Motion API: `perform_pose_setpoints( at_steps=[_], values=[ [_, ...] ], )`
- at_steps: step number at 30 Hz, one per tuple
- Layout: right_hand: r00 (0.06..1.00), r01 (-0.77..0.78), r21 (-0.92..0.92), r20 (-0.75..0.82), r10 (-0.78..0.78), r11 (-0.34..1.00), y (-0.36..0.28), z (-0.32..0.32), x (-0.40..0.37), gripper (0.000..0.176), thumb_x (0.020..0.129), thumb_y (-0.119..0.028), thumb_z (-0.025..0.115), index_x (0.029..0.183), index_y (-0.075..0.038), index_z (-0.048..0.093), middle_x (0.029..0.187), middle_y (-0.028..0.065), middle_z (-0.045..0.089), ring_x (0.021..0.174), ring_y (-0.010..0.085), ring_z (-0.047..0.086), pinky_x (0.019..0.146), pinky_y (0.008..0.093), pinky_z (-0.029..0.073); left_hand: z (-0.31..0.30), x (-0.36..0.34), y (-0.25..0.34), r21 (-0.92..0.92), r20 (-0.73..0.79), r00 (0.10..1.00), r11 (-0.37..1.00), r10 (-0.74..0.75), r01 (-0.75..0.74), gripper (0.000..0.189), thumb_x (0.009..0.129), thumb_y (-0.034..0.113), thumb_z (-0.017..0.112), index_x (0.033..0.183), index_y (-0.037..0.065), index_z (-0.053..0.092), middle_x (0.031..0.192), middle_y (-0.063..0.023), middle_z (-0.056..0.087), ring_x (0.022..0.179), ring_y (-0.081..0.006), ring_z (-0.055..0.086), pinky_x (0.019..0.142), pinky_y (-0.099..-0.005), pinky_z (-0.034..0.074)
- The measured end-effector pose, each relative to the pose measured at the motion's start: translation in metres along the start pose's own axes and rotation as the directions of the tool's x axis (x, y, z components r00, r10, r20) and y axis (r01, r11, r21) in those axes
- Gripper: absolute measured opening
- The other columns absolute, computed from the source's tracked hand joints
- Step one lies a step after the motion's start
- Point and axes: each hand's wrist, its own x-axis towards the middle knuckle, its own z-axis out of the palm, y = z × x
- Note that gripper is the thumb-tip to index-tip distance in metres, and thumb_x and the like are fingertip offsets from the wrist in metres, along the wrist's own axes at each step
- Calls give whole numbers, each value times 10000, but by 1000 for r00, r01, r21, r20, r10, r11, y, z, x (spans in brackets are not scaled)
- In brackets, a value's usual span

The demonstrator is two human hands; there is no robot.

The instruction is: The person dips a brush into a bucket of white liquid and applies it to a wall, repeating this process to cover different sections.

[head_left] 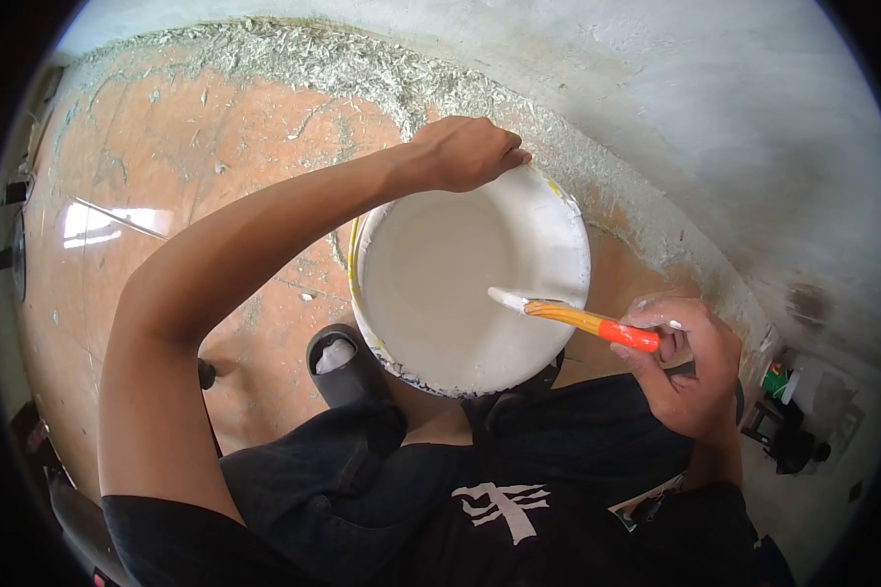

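A round white bucket (566,245) stands between my feet, with pale, creamy white paint (440,279) inside. My left hand (470,154) is closed over the bucket's far rim, its arm reaching around the left side. In my right hand (690,367) is a paintbrush (568,315), pinched near the end of its orange-red and yellow handle. Its white-coated bristles point left, over the paint inside the near right part of the rim. White smears mark the fingers of that hand. A yellow strip runs along the bucket's left edge.
Scraped flakes (362,68) lie heaped along the foot of the grey-white wall (715,108). Orange floor tiles (166,127) carry scattered debris. My dark slipper (347,367) is beside the bucket. A green and white container (779,382) and dark items stand at the right.
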Motion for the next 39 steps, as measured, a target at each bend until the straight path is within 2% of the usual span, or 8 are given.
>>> perform_pose_setpoints(
  at_steps=[5, 12, 15, 17, 20, 26, 36, 39],
  values=[
    [999, 39, -42, -7, -40, 998, 2, 1, 0, 292, 734, 57, 686, 985, -13, 554, 896, 143, 645, 715, 203, 636, 551, 241, 484, 2, 0, -1, -6, -7, 1000, 1000, 1, -1, 432, 970, 389, 367, 907, 42, 617, 734, -202, 623, 726, -398, 602, 694, -489, 467],
    [1000, 2, -2, -23, -2, 1000, 0, 2, 0, 297, 728, 56, 689, 983, -18, 557, 885, 141, 646, 742, 211, 642, 556, 241, 486, 1, -1, -1, 3, -8, 1000, 1000, 11, -11, 422, 969, 383, 375, 931, 44, 623, 726, -201, 623, 727, -394, 605, 697, -489, 468],
    [998, 25, 3, -64, -25, 1000, 1, 3, -1, 295, 722, 51, 701, 972, -25, 565, 887, 119, 651, 651, 149, 596, 516, 218, 444, 1, -1, -1, -4, -9, 1000, 1000, 8, -8, 418, 968, 378, 379, 930, 41, 622, 719, -200, 621, 719, -393, 605, 693, -488, 468],
    [996, -83, 65, -16, 84, 994, 0, 1, -3, 291, 719, 45, 713, 963, -31, 574, 886, 91, 655, 552, 88, 494, 480, 203, 383, 2, -1, -1, -5, -13, 1000, 1000, 10, -10, 416, 969, 375, 380, 924, 39, 620, 713, -199, 620, 712, -392, 605, 689, -487, 468],
    [996, -85, 139, -5, 86, 987, 3, 2, -4, 294, 718, 39, 721, 964, -35, 577, 893, 71, 655, 509, 59, 406, 463, 198, 338, 2, 0, -3, -1, -35, 999, 999, 37, -37, 416, 972, 371, 378, 902, 36, 614, 705, -199, 616, 704, -391, 604, 682, -487, 464],
    [999, -6, -3, -51, 6, 1000, 3, 5, -2, 294, 710, 46, 716, 957, -45, 585, 914, 77, 653, 522, 87, 445, 469, 211, 356, 2, 0, -2, -12, -20, 999, 999, 34, -34, 419, 973, 371, 373, 878, 37, 607, 694, -201, 609, 701, -392, 600, 676, -490, 457],
    [999, -15, 0, -50, 15, 1000, 1, 4, 0, 319, 695, 66, 701, 968, -49, 582, 865, 98, 661, 559, 123, 506, 490, 231, 385, 2, -2, -2, -5, -31, 999, 1000, 30, -31, 425, 972, 385, 369, 879, 40, 599, 686, -195, 607, 691, -397, 596, 671, -498, 460],
    [991, 77, -64, -105, -83, 995, 4, 7, 1, 312, 699, 63, 703, 964, -50, 583, 854, 106, 662, 562, 139, 521, 490, 240, 387, 1, -1, -1, -8, -27, 999, 1000, 27, -27, 423, 971, 388, 370, 882, 42, 597, 683, -197, 605, 688, -399, 595, 669, -499, 459]
  ],
)
